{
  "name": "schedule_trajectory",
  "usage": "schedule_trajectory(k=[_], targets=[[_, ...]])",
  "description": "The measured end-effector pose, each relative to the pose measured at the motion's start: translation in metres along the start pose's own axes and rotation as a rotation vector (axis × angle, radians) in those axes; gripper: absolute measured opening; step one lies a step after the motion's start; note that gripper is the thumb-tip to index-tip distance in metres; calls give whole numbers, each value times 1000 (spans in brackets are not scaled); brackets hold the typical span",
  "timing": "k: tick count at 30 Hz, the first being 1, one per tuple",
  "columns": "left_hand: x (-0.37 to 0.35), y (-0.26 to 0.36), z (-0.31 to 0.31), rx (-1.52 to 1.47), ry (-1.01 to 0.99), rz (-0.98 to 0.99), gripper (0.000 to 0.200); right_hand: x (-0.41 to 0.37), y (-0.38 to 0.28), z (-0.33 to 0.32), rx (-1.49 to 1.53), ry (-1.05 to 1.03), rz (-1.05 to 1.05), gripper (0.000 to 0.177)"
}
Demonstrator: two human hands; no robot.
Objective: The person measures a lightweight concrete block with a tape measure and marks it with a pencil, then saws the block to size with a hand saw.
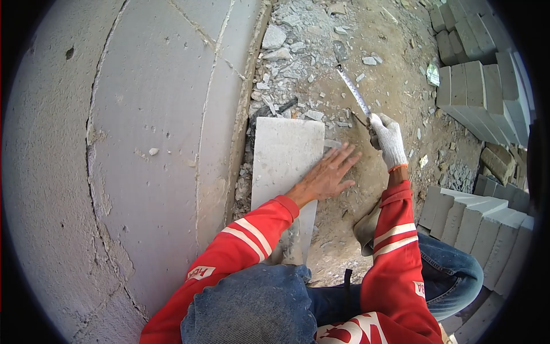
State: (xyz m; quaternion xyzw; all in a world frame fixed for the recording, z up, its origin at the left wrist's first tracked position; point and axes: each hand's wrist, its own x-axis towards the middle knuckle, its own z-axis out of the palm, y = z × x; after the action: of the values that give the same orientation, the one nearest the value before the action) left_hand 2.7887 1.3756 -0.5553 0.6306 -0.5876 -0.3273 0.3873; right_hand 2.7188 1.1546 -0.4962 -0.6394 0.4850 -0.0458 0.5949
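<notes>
A long pale grey block (288, 149) lies on the ground in front of me, alongside the wall. My left hand (329, 172) is bare and open, fingers spread, reaching across the block's right edge. In a white knitted glove, my right hand (387, 137) is closed around a tape measure (354, 92). Its blade sticks out away from me, over the dirt. The tape's case is mostly hidden by the glove. A thin dark edge shows just left of the gloved fingers.
A grey block wall (154, 132) with mortar joints rises on the left. Rubble (292, 51) covers the ground beyond the block. Stacked grey blocks (475, 92) stand at upper right, with more blocks (475, 223) by my right knee. A boot (366, 229) is between my arms.
</notes>
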Motion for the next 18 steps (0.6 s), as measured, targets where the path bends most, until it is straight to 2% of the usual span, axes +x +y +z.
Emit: schedule_trajectory(k=[1,3,5,7,8,10,11,13,14,15,17,18], targets=[[-1,7,3,-3,4,0,79,-5,-3,0,-2,5,-3,26],[-2,17,9,150,138,45,76,-13,-9,-3,-33,5,-12,27],[-11,24,-19,330,420,-323,73,-15,-7,-7,-254,-29,-35,28],[-20,7,-27,380,625,-546,72,-20,-6,-4,-267,-34,-27,30],[-29,5,-29,384,627,-548,72,-21,-6,-2,-287,-43,-26,31],[-44,6,-28,351,207,-145,56,-19,2,11,-329,-82,-43,31],[-47,7,-23,353,213,-146,56,-17,4,16,-370,-114,-54,31],[-50,15,-18,-71,40,-97,34,-17,8,23,-448,-132,-21,31],[-45,17,-21,20,366,-21,17,-15,11,27,-514,-180,-82,32],[-43,17,-29,28,536,-138,19,-14,13,30,-578,-226,-141,39],[-41,7,-51,113,857,-318,26,-12,10,36,-635,-250,-130,42],[-41,1,-63,107,914,-427,31,-10,10,38,-684,-257,-153,41]])
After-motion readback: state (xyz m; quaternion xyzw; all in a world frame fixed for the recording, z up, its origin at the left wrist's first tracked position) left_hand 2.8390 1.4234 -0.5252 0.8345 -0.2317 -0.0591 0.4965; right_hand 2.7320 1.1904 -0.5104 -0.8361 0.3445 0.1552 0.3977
